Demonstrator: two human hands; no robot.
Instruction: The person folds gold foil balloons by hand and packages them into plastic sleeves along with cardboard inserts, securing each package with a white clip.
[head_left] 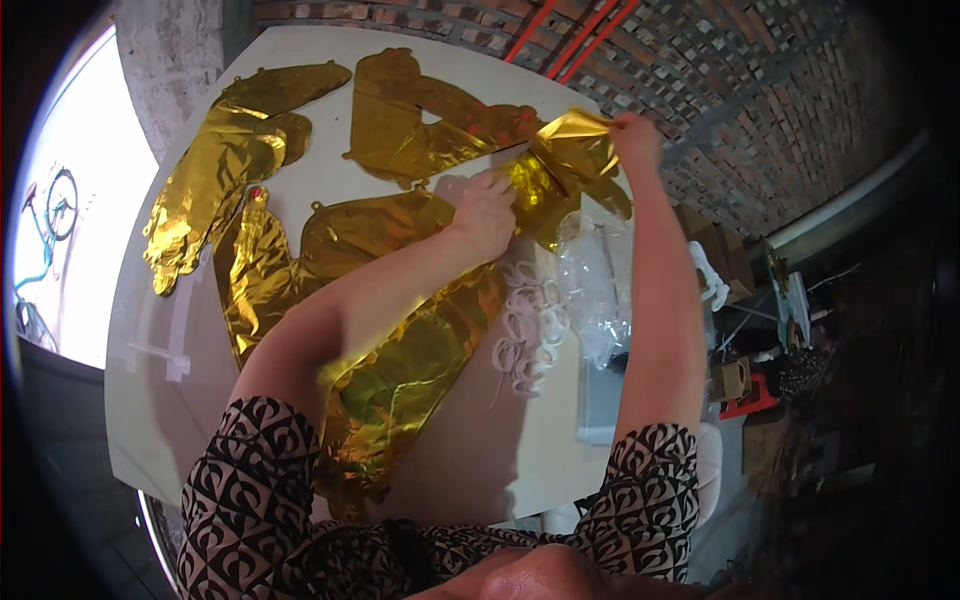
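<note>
Flat, uninflated gold foil balloons lie spread over the white table (540, 450). My right hand (638, 148) pinches the raised outer end of one gold foil balloon (575, 135) at the table's far right. On the same foil, further left, my left hand (485, 212) rests with its fingers curled in against the balloon's edge. Between both hands the foil is bent and shiny. Below my left forearm stretches another gold foil balloon (400, 390), partly covered by that arm. Two more shapes, a left foil balloon (215, 180) and a far foil balloon (400, 120), lie flat.
Coils of white ribbon (530, 325) lie right of the middle. Beside them, clear plastic bags (597, 285) are heaped near my right forearm. A brick wall (740, 90) rises behind the table. Cardboard boxes (733, 382) and a red stool-like object (752, 397) stand on the right.
</note>
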